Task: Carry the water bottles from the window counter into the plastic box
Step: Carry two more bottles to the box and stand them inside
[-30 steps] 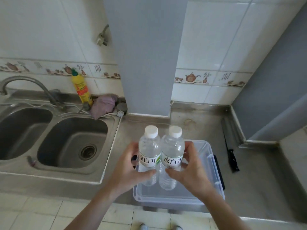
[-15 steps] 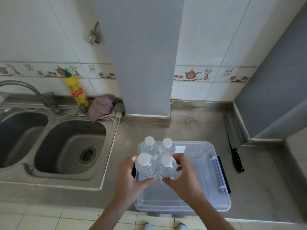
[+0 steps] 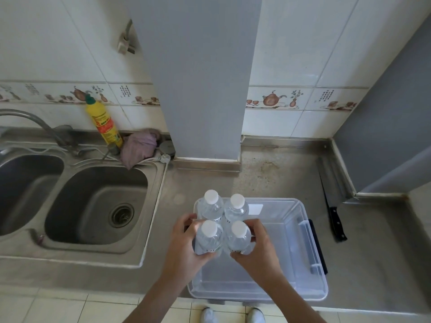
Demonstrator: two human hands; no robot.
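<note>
A clear plastic box sits on the steel counter, right of the sink. Two water bottles with white caps stand upright in its far left corner, one beside the other. My left hand grips a third bottle and my right hand grips a fourth. Both held bottles are upright, side by side, inside the box just in front of the standing pair. Whether their bases touch the box floor is hidden by my hands.
A double steel sink with a tap lies to the left. A yellow detergent bottle and a pink cloth sit behind it. A black-handled knife lies right of the box. A grey pillar rises behind.
My hands have lowered the two held bottles from above the box down into it, next to the two standing there. The view has tilted downward.
</note>
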